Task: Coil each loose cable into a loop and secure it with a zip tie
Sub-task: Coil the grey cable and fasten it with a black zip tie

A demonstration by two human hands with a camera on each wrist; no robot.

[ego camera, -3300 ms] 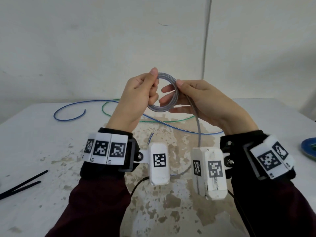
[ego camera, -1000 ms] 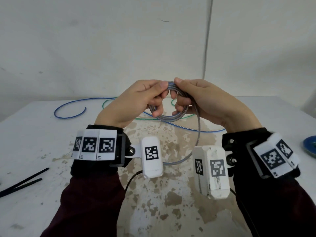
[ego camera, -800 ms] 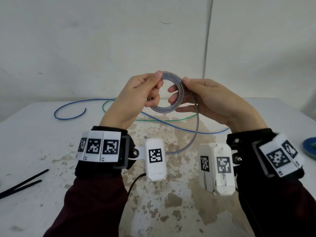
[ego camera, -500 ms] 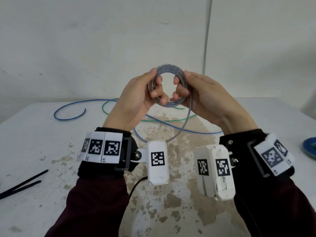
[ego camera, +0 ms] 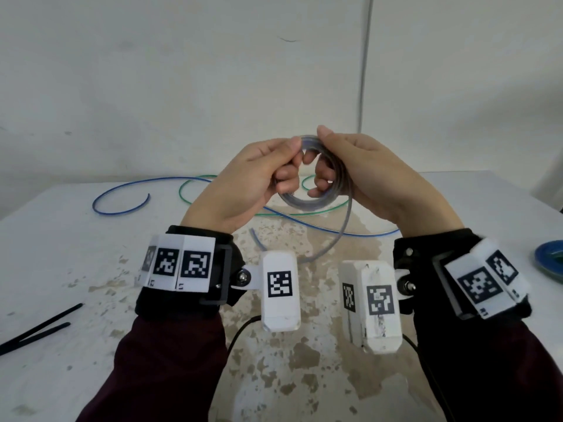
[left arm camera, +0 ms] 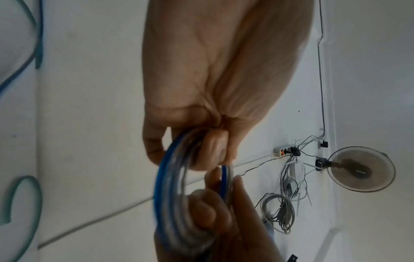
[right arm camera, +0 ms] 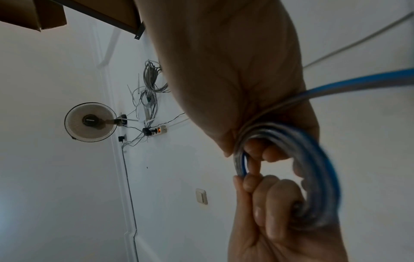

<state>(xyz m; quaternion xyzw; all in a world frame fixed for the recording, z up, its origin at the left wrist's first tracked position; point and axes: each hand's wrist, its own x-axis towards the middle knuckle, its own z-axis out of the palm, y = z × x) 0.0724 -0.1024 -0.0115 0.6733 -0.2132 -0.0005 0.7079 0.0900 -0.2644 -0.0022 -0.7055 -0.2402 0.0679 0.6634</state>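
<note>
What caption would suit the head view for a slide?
Both hands, left and right, grip a coil above a table.

The coiled cable [ego camera: 307, 200] you hold is a small, tight loop of several turns, blue and translucent grey, raised above the table between your two hands. Its loose tail [ego camera: 335, 239] drops from the right side of the loop, curves down and left, and ends just above the table. A blue cable [ego camera: 122, 190] and a green cable [ego camera: 195, 181] lie uncoiled on the table's far side, crossing each other. Two black zip ties [ego camera: 39, 328] lie at the table's left edge, unused.
</note>
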